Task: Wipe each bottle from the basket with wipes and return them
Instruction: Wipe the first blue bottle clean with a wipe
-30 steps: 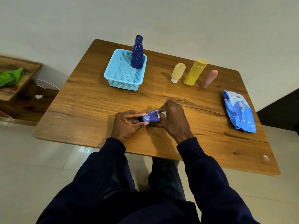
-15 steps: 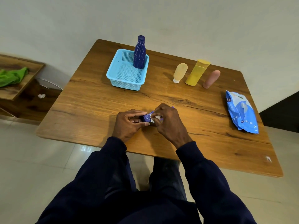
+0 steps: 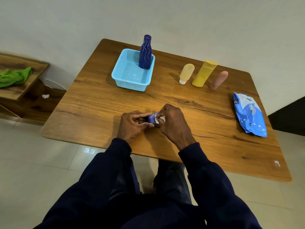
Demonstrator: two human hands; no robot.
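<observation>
The left hand (image 3: 132, 124) is gripping a small purple bottle (image 3: 151, 118) over the table (image 3: 99, 104) near its front edge. The right hand (image 3: 173, 123) is pinching what seems to be a white wipe (image 3: 160, 119), mostly hidden, against it.

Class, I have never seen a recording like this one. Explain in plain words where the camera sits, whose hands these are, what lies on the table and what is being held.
There is no machine here. A person wears one camera on the head, looking down at their own two bare hands, so the picture shows what they see. The left hand grips a small purple bottle, and the right hand pinches a white wipe against it. On the brown wooden table sits a light blue plastic basket, with a tall dark blue bottle with wavy lines upright inside. To the right of it stand a cream tube, a yellow bottle and a pink tube. A blue pack of wipes lies at the far right.
</observation>
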